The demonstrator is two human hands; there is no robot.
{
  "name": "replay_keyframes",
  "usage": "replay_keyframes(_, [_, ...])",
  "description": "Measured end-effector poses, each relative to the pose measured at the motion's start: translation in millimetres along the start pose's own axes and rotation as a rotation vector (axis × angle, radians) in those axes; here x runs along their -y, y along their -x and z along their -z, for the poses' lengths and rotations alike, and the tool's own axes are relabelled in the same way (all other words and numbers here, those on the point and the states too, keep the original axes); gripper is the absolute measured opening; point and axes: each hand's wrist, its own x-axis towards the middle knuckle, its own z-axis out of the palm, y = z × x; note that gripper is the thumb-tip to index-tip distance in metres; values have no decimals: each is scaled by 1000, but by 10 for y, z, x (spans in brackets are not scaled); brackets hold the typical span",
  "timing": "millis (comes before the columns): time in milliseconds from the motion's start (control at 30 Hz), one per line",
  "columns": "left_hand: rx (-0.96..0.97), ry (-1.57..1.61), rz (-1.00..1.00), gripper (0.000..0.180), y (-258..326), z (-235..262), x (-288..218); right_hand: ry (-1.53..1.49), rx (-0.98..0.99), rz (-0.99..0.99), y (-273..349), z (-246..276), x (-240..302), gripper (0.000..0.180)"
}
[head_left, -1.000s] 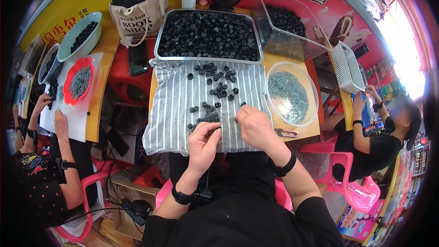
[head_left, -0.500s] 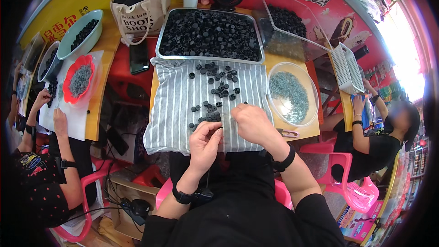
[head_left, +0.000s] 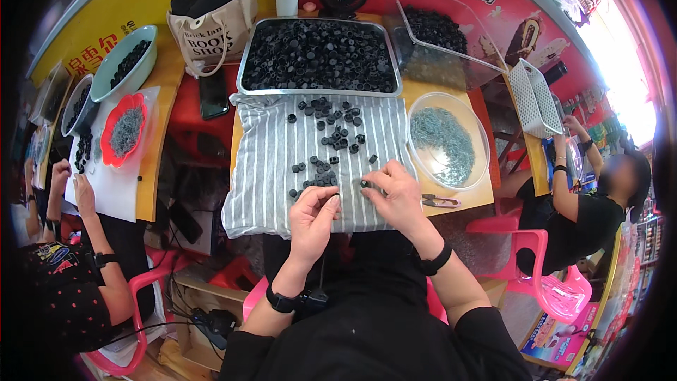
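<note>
While we look down through the head camera, our right hand (head_left: 396,194) pinches one small black cap (head_left: 364,184) between fingertips on the striped cloth (head_left: 271,169), just below the scattered caps (head_left: 331,134). Our left hand (head_left: 312,215) is curled beside it; we cannot tell whether it holds anything. Such a cap looks light, stiff and a little slippery, best taken by its rim. Beyond lies a full metal tray (head_left: 243,70).

Canvas tote bag (head_left: 208,25), white basket (head_left: 534,97), pink chair (head_left: 557,283).
</note>
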Motion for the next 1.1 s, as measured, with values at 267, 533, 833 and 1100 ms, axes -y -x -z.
replay_keyframes(267, [53, 318, 173, 19, 7, -117, -143, -340, 0, 0, 99, 55, 193, 18])
replay_keyframes(533, [161, 558, 277, 21, -18, -241, -28, -526, -138, 8, 240, 120, 313, 26])
replay_keyframes(833, [262, 802, 428, 23, -51, -259, 3, -713, -274, -150, 346, 78, 331, 25])
replay_keyframes(1100, [284, 839, 423, 20, -54, -203, 56, -585, -337, -33, 412, 145, 451, 21])
